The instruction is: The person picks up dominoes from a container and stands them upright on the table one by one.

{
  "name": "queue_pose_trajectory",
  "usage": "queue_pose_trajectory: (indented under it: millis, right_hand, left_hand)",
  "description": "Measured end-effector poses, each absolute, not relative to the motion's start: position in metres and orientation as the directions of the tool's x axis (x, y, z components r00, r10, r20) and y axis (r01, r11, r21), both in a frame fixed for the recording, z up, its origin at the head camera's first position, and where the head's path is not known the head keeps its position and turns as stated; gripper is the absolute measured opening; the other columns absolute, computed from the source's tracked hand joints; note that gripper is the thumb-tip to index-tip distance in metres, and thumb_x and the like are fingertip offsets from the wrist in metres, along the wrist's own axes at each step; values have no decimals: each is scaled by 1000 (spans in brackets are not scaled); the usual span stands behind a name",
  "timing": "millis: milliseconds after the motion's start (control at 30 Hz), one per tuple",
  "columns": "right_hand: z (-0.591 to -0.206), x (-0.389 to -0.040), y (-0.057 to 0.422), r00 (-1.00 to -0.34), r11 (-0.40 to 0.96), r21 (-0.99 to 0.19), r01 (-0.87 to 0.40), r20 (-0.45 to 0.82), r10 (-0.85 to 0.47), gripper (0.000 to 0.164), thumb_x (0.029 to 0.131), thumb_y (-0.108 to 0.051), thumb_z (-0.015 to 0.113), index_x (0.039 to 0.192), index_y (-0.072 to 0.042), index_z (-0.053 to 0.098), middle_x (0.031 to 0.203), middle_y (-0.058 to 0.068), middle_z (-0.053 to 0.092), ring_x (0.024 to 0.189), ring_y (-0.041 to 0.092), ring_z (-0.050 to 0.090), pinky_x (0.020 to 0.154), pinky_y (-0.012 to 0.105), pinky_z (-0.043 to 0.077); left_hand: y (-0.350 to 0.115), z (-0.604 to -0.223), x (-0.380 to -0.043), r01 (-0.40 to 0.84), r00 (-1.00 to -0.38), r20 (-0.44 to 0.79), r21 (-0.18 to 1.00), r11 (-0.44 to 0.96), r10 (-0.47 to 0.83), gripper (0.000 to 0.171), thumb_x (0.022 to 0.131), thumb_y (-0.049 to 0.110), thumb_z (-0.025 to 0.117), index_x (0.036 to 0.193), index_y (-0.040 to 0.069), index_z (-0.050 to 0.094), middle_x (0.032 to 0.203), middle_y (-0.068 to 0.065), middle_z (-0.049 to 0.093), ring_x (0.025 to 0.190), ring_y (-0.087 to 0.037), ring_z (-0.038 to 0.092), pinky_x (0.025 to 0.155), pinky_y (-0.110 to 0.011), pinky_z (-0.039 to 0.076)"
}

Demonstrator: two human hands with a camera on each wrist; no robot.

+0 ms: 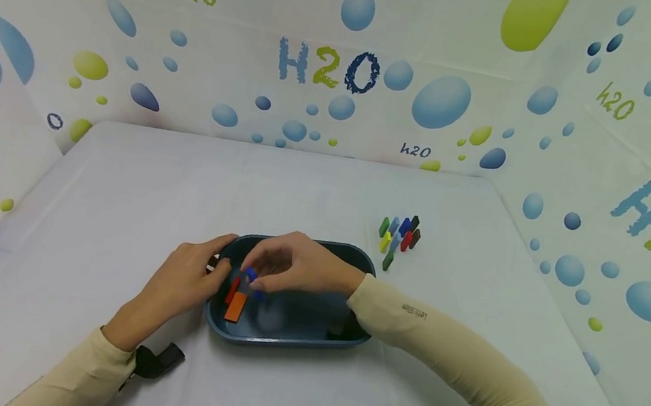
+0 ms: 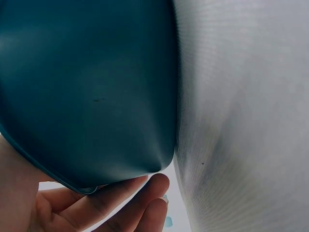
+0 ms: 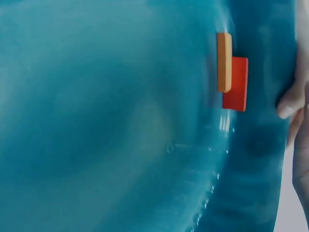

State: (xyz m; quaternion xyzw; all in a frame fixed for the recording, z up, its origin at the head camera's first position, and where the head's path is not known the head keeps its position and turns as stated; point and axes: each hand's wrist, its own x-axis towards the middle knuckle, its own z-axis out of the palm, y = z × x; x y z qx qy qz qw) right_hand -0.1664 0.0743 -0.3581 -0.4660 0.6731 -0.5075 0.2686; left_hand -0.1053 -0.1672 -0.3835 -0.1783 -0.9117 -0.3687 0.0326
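Observation:
A dark blue oval tray (image 1: 288,345) stands on the white-covered table. At its left end my left hand (image 1: 186,277) grips the rim, thumb over the inside and fingers (image 2: 91,208) along the outer wall in the left wrist view. Over that same end, my right hand (image 1: 295,264) pinches a small blue tile (image 1: 251,274) between thumb and fingers. Just below the pinch, a red tile (image 1: 232,290) and an orange tile (image 1: 235,307) stand against the tray's left wall. The right wrist view shows the orange tile (image 3: 224,63) overlapping the red tile (image 3: 236,92).
Several small tiles (image 1: 398,234) in green, yellow, blue, red and dark colours stand in a loose cluster behind the tray's right end. A black device (image 1: 158,361) sits at my left wrist. A printed curtain (image 1: 312,119) rises behind the table.

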Motion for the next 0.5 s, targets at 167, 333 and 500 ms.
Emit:
queue_pose_trajectory:
  millis: [167,333,500]
  right_hand:
    - [-349,-167,85,-450,-30,-939,-342,192,-872,25,95,0,71,119,6,67,107,10,71,96,27,70,88,47,58]
    - [-332,-170,100,-498,-64,-930,-363,251,-830,26,95,4,69,120,8,66,109,12,71,95,32,69,86,49,59]
    - [-314,-174,118,-557,-69,-912,-405,306,-772,25,96,6,67,120,8,67,111,16,69,98,35,67,88,49,58]
  left_hand:
    - [-166,-383,-105,340,-937,182,661,669,297,43,100,5,54,142,-6,58,118,-27,71,91,-37,75,64,-40,61]
    - [-166,-382,-105,333,-940,176,662,672,292,45,100,5,53,143,-7,57,119,-29,70,92,-37,75,64,-40,61]
    - [-166,-383,-105,325,-943,174,653,684,283,46,99,6,52,143,-7,57,120,-29,69,92,-37,74,62,-37,59]
